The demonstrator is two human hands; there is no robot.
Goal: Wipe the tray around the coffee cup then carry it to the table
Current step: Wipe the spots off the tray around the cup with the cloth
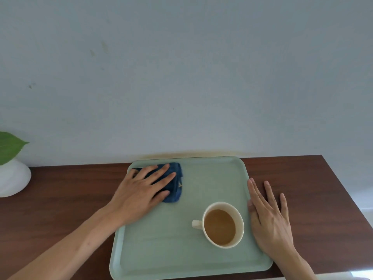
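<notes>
A pale green tray (201,259) lies on a dark wooden counter. On its right half stands a cream coffee cup (223,225), full of light brown coffee, handle pointing left. My left hand (141,193) presses flat on a folded blue cloth (175,188) in the tray's far left corner, fingers spread over it. My right hand (270,219) rests flat with fingers apart on the counter against the tray's right rim, beside the cup and holding nothing.
The wooden counter (302,178) backs onto a pale wall. A white round vase (12,178) with a green leaf (10,146) stands at the far left. The counter's right edge (347,195) runs diagonally close to my right hand.
</notes>
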